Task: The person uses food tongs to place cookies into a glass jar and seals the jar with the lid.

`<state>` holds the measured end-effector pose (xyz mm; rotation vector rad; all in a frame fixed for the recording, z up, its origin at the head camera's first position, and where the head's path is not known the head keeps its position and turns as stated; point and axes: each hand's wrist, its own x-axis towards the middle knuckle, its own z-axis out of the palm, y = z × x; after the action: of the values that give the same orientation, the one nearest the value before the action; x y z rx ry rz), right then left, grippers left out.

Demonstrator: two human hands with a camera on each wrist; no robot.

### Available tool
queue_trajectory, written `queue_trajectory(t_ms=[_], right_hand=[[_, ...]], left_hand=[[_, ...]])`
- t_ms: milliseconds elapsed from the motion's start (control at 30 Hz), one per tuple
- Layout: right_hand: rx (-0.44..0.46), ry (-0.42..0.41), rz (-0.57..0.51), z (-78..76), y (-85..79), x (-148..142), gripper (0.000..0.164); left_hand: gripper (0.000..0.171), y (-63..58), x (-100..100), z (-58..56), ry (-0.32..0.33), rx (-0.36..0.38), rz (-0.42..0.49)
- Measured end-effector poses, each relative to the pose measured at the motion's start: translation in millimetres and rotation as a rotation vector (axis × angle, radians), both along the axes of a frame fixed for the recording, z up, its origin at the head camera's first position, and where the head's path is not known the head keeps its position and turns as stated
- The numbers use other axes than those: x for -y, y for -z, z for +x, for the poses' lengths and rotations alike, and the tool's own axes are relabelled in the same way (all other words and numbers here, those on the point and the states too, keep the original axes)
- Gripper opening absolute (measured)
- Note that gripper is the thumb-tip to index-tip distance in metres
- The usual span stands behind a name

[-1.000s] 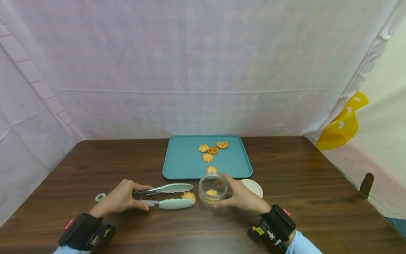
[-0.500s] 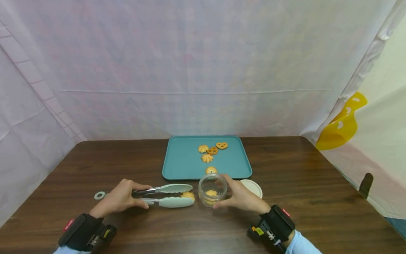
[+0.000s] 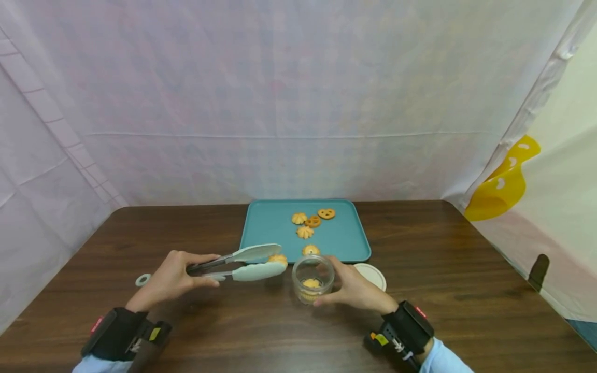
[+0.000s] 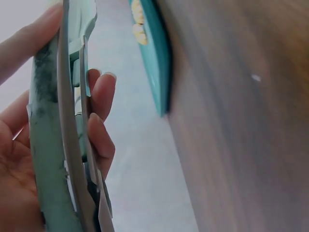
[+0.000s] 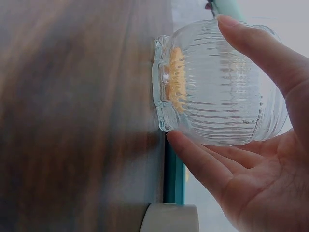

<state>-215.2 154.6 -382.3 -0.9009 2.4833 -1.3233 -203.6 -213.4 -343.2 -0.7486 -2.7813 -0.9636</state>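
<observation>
My left hand (image 3: 174, 277) grips a pair of tongs (image 3: 256, 271) with pale green tips and metal arms. Between the tips sits a yellow flower-shaped cookie (image 3: 278, 259), raised over the table near the tray's front edge. In the left wrist view the tongs (image 4: 53, 135) run upright between thumb and fingers. My right hand (image 3: 347, 285) holds a ribbed clear glass jar (image 3: 303, 277) standing on the table, thumb on one side and fingers on the other. One cookie (image 5: 177, 79) lies at the jar's bottom.
A blue-green tray (image 3: 266, 228) at the table's back bears several flower-shaped cookies (image 3: 305, 232) and two pretzels (image 3: 326, 213). A white round lid (image 3: 371, 276) lies right of the jar. Behind the table hangs a pale curtain (image 3: 280, 103); something yellow (image 3: 499, 189) hangs at right.
My left hand has lifted the tongs and the cookie from the table, up and toward the tray. The right hand and jar have stayed in place.
</observation>
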Motion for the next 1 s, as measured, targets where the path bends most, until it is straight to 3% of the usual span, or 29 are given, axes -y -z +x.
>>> queue_trajectory(t_ms=[100,300,567,867,1000], right_hand=[[-0.003,0.001,0.002,-0.5,0.1,0,0.078],[-0.018,-0.007,0.001,1.8,-2.6,1,0.075],[-0.015,-0.003,0.02,16.7,-27.7,8,0.073],[-0.067,0.029,0.068,2.8,-4.9,2,0.079],[-0.087,0.022,0.065,0.5,-2.0,0,0.078]], left_hand=[[0.053,-2.2,-4,-2.2,-0.012,-0.034,0.023],[0.051,-6.5,-16,-6.0,0.027,-0.089,0.069],[0.051,-8.9,-32,-10.9,0.106,-0.097,0.121],[0.052,-6.6,-46,-13.6,0.209,-0.049,0.125],[0.052,-4.4,-50,-13.4,0.248,-0.047,0.105]])
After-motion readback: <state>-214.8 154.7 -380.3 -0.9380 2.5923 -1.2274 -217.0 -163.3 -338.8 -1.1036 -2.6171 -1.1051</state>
